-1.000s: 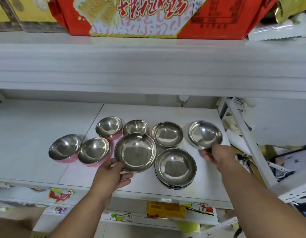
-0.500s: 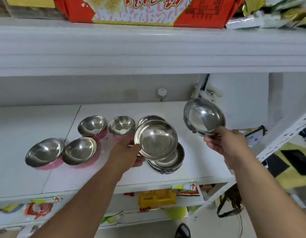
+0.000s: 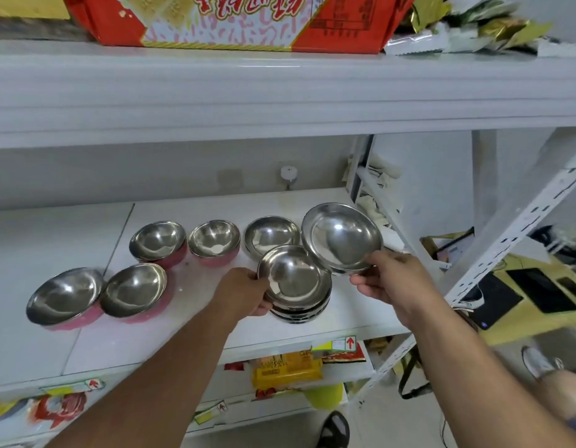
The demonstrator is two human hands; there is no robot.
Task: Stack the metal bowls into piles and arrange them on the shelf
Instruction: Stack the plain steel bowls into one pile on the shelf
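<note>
A pile of shallow metal bowls (image 3: 299, 313) stands near the front right of the white shelf (image 3: 95, 337). My left hand (image 3: 244, 294) grips the left rim of the top bowl (image 3: 293, 276), which sits on that pile. My right hand (image 3: 395, 281) holds another shallow bowl (image 3: 341, 239) tilted in the air, just above and to the right of the pile. One more shallow bowl (image 3: 272, 234) lies behind the pile. Several deeper bowls with pink outsides rest to the left: two at the back (image 3: 159, 240) (image 3: 214, 241) and two nearer the front (image 3: 65, 294) (image 3: 134, 289).
The upper shelf (image 3: 280, 92) hangs low overhead, carrying a red box (image 3: 247, 21) and foil packets (image 3: 474, 24). A slanted white upright (image 3: 506, 234) borders the shelf's right end. Yellow snack packs (image 3: 286, 367) lie on the lower shelf.
My left hand has carried its bowl right and set it down onto the pile. My right hand has brought its lifted bowl lower and closer to the pile. The camera has shifted.
</note>
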